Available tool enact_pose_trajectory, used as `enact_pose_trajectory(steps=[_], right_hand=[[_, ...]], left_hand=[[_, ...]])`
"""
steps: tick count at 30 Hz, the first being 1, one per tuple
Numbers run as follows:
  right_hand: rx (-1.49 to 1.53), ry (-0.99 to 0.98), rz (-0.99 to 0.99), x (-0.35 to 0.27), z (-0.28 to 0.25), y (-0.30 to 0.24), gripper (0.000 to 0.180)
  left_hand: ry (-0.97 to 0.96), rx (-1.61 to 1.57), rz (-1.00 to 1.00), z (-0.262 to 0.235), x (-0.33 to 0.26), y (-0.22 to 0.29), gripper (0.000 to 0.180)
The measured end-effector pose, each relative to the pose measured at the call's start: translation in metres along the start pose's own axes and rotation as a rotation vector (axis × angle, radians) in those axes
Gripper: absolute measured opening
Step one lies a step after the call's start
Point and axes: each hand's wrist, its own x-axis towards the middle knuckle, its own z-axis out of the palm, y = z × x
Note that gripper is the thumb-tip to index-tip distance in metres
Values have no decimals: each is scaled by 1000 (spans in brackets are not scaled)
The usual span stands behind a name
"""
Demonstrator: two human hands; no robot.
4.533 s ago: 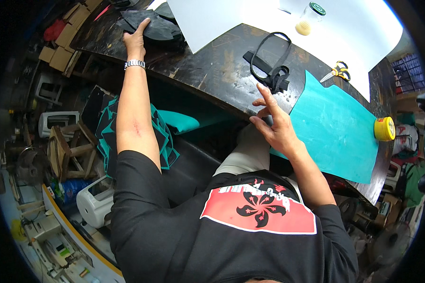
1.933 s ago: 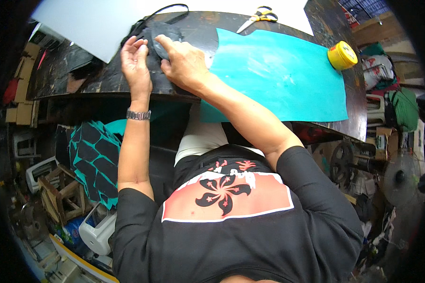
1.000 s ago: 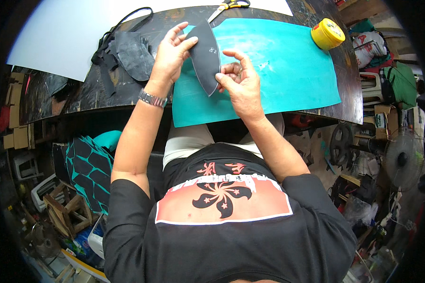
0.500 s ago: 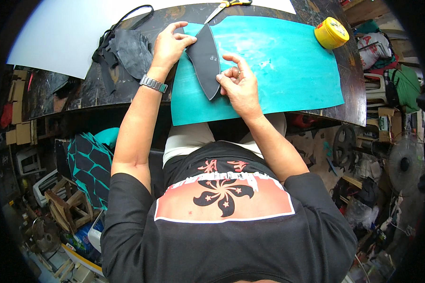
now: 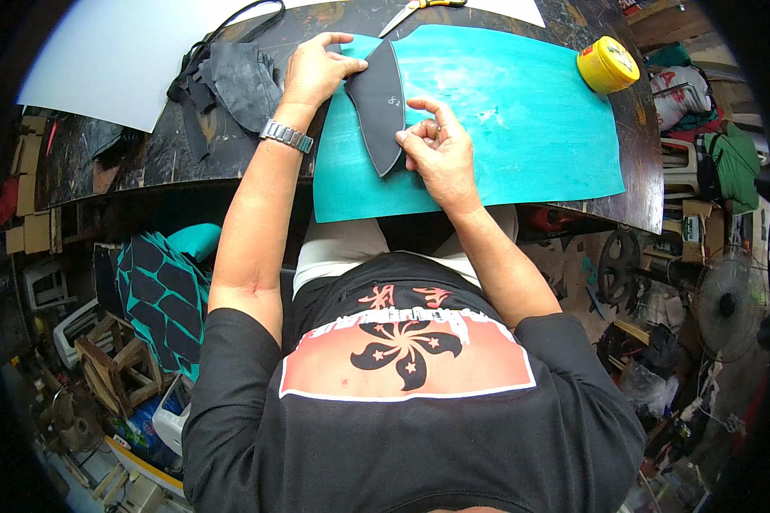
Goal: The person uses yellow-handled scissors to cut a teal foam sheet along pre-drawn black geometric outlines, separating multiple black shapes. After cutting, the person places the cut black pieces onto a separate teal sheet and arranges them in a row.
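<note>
A black, leaf-shaped piece of sheet material [image 5: 378, 111] with pale edges and a small white marking lies over the left part of a teal sheet [image 5: 513, 120]. My left hand [image 5: 318, 73] pinches its upper left edge between thumb and a finger, other fingers stretched out. At the lower right edge, my right hand [image 5: 441, 156] pinches the piece with thumb and fingertips, the index finger raised and curved. Whether the piece lies fully flat on the sheet I cannot tell.
Yellow-handled scissors [image 5: 415, 10] lie beyond the teal sheet. A yellow tub [image 5: 607, 64] stands on its far right corner. Black scraps [image 5: 241, 81] and a strap lie left of my left hand. The dark table's [image 5: 650, 184] near edge runs above my lap.
The view has shifted slightly. Both hands keep their pinch on the black piece, which stays in nearly the same place on the teal sheet.
</note>
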Motion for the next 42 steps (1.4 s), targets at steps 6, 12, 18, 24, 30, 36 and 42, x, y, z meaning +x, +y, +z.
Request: enact_pose_trajectory(steps=[6,12,18,24,30,36,42], right_hand=[[124,-11,21,-3,-1,-5,54],[-36,34,-241,11,-29,-38,66],[-320,-341,-216,88,-61,-78,72],[-91,-439,-71,162,-21,-41,84],[-328,-292,-138,187,3,6,83],[-429,-231,-252,197,1,26,74],[-355,-183,-205,199,-6,33,68]], left_hand=[[-18,-318,77,-7,-14,18,57],[87,-624,227,-48,-91,45,44],[67,-630,-129,-42,-169,38,14],[-75,-659,-266,-24,-192,31,17],[-79,-562,-284,-22,-181,24,23],[-74,-578,-285,-19,-171,20,24],[-77,-590,-279,-17,-167,21,24]])
